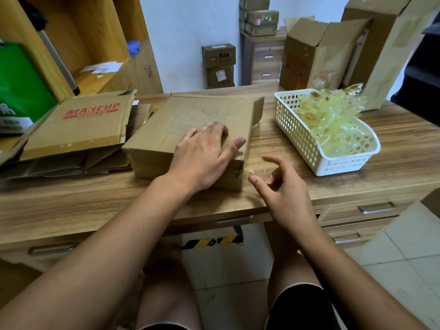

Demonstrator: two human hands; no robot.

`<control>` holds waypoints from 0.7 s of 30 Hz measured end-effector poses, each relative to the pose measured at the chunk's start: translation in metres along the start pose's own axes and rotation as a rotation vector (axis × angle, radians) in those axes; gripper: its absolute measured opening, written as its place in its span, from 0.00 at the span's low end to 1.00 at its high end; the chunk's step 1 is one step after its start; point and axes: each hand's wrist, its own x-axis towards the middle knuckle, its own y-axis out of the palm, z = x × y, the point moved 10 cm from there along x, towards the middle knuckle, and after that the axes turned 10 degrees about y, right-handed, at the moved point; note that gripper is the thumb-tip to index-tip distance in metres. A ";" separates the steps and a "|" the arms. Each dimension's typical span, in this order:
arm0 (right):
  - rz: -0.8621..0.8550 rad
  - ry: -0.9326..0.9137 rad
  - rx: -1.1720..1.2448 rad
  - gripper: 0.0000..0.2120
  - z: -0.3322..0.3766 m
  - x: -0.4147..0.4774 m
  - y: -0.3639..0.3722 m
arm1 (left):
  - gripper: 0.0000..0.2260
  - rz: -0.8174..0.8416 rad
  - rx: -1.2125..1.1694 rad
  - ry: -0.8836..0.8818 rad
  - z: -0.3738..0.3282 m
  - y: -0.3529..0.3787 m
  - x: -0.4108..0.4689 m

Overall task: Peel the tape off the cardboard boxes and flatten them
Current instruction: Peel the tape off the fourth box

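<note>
Two hands: left hand (207, 151) flat, pinning box (190, 115); right hand (283, 189) half-curled at clear tape (260, 172), grip unclear; should pull low, steadily.

1 view only: a wide-angle camera on the person's head, facing forward and down, close above the desk (71, 210). The left hand (202, 158) and right hand (283, 194) reach in from the bottom edge; the far wall (190, 32) fills the upper centre
</note>
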 end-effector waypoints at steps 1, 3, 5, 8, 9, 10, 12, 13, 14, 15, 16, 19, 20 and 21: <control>0.009 -0.027 -0.050 0.16 0.003 0.006 0.000 | 0.31 0.070 -0.022 0.041 0.001 0.003 -0.001; 0.022 -0.035 -0.074 0.07 0.003 0.014 0.000 | 0.34 0.224 -0.056 0.128 0.005 0.009 -0.005; 0.005 0.004 -0.052 0.08 -0.003 0.019 -0.004 | 0.32 0.326 -0.056 0.167 0.015 0.010 -0.012; -0.026 0.052 -0.023 0.09 -0.008 0.023 -0.009 | 0.26 0.310 -0.059 0.178 0.023 0.005 -0.016; -0.034 0.053 -0.014 0.08 -0.008 0.023 -0.010 | 0.25 0.283 -0.047 0.179 0.023 0.004 -0.017; -0.042 0.049 -0.003 0.07 -0.007 0.022 -0.011 | 0.25 0.254 -0.027 0.173 0.022 0.003 -0.016; -0.056 0.025 0.011 0.06 -0.004 0.016 -0.010 | 0.25 0.194 0.012 0.139 0.022 0.002 -0.015; -0.063 0.008 0.000 0.06 -0.002 0.011 -0.010 | 0.25 0.168 0.026 0.119 0.023 0.002 -0.014; -0.071 -0.012 -0.022 0.05 0.001 0.007 -0.009 | 0.25 0.146 0.038 0.105 0.023 0.002 -0.014; -0.083 -0.039 -0.043 0.04 0.004 0.003 -0.009 | 0.25 0.128 0.051 0.099 0.022 0.002 -0.013; -0.100 -0.072 -0.061 0.04 0.007 -0.002 -0.009 | 0.24 0.107 0.064 0.096 0.021 0.002 -0.014; -0.143 -0.152 -0.095 0.04 0.018 -0.015 -0.007 | 0.23 0.051 0.092 0.087 0.019 0.000 -0.016; -0.135 -0.168 -0.113 0.04 0.021 -0.020 -0.003 | 0.23 0.047 0.093 0.083 0.018 0.000 -0.016; -0.115 -0.178 -0.138 0.03 0.023 -0.025 0.003 | 0.23 0.044 0.096 0.078 0.018 0.000 -0.015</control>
